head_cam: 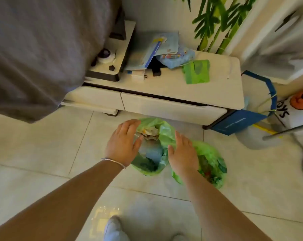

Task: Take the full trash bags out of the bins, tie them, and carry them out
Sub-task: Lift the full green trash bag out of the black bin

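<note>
Two green trash bags stand on the tiled floor in front of a low cabinet. The left bag [162, 134] gapes open at the top, showing crumpled paper and a blue item inside. The right bag [211, 162] lies lower and looks bunched, with colourful waste showing through. My left hand [123, 143] hovers at the left rim of the open bag with fingers spread. My right hand [182, 153] is over the gap between the two bags, fingers straight. Neither hand holds anything.
A low cream cabinet [164, 105] with drawers stands just behind the bags, with papers and a green packet [196, 71] on top. A grey cloth [34, 58] hangs at the left. A blue box [237, 121], a grey bin [256, 140] and a mop handle [286, 131] are at the right.
</note>
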